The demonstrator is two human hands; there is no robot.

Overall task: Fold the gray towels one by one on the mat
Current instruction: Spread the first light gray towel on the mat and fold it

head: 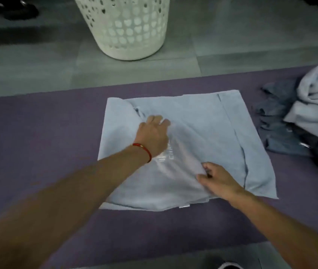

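Note:
A light gray towel (203, 123) lies partly folded on the purple mat (37, 142), in the middle of the head view. My left hand (153, 135), with a red cord on its wrist, grips a raised fold of the towel near its far left part. My right hand (217, 180) pinches the same fold nearer to me, at the towel's front. The fold between the two hands is blurred. A narrower flap lies along the towel's right side.
A white perforated laundry basket (125, 26) stands on the gray floor beyond the mat. A heap of light gray and darker gray-blue cloths (300, 113) sits at the mat's right end. Dark shoes (18, 10) lie at the far left.

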